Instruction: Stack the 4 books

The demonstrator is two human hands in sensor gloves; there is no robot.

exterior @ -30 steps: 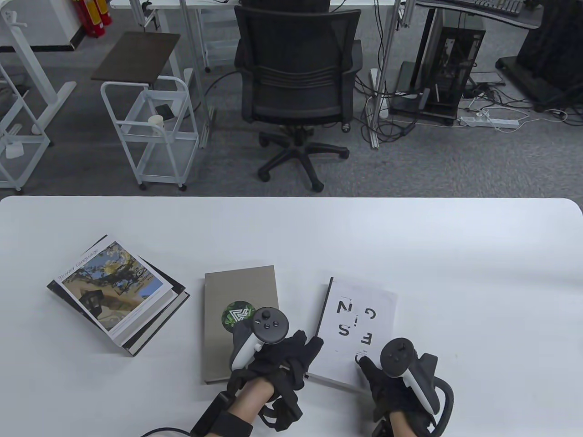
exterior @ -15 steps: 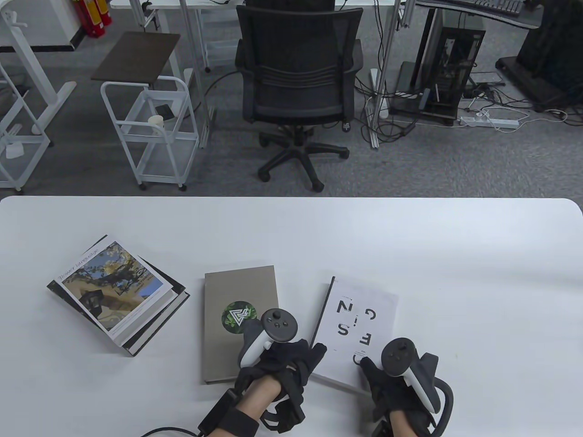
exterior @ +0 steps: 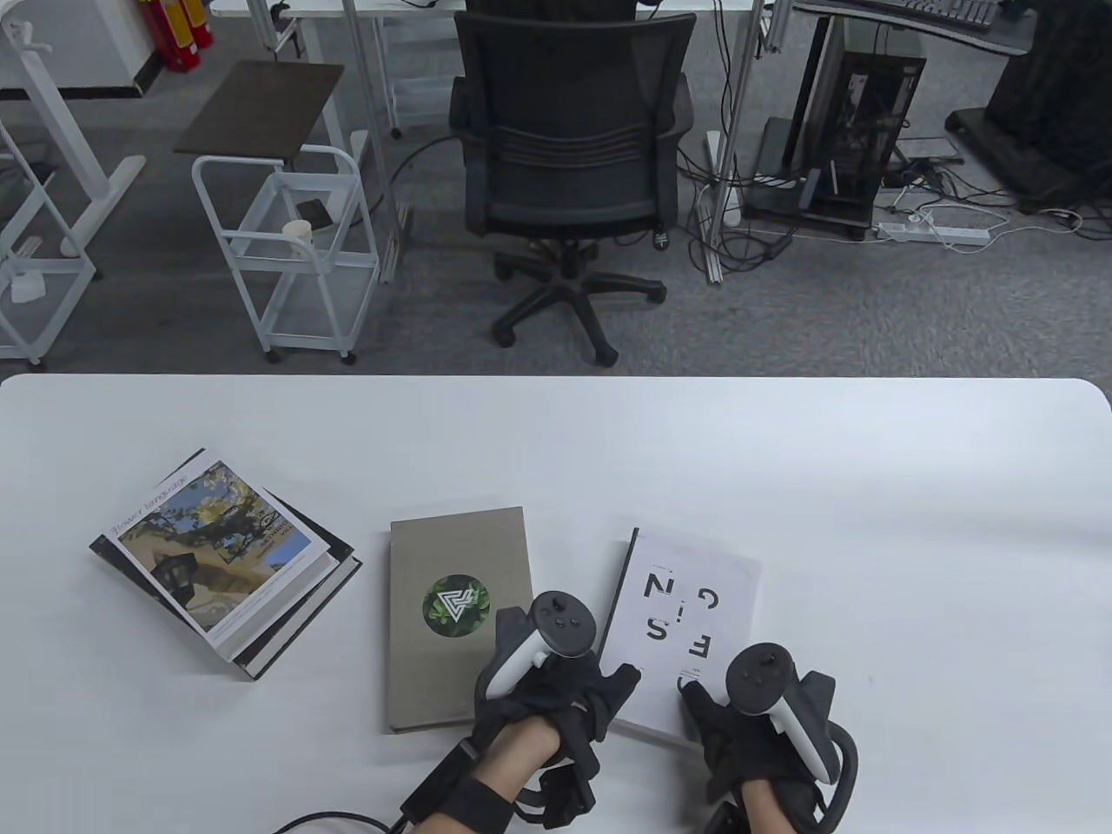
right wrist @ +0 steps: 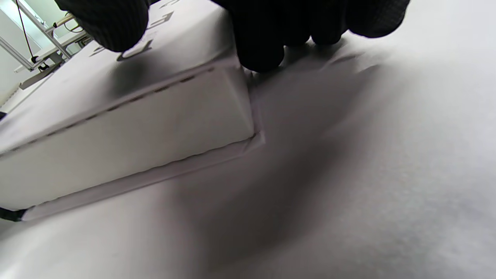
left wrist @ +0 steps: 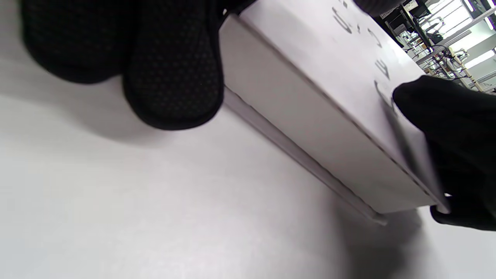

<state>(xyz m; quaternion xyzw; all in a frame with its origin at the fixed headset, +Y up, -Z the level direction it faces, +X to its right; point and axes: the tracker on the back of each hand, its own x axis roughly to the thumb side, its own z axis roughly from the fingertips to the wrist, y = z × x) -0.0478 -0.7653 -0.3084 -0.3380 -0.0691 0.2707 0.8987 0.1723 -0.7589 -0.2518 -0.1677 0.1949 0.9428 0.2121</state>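
Note:
A white book [exterior: 686,612] with large black letters lies at the table's front, right of centre. My left hand [exterior: 612,686] has its fingertips [left wrist: 174,77] on the table against the book's near-left corner. My right hand [exterior: 697,695] holds the near-right corner, with the thumb [right wrist: 104,23] on the cover and the fingers [right wrist: 263,38] at the side edge. A grey book [exterior: 458,608] with a round green sticker lies flat just to the left. At far left a photo-cover book [exterior: 213,543] lies on a dark book [exterior: 306,598].
The white table [exterior: 782,452] ends in a near edge just below my hands. An office chair [exterior: 569,156], a white cart [exterior: 287,252] and cables stand on the floor beyond the far edge.
My left hand has moved right, off the grey book to the white book's near-left corner. My right hand and the books have stayed put.

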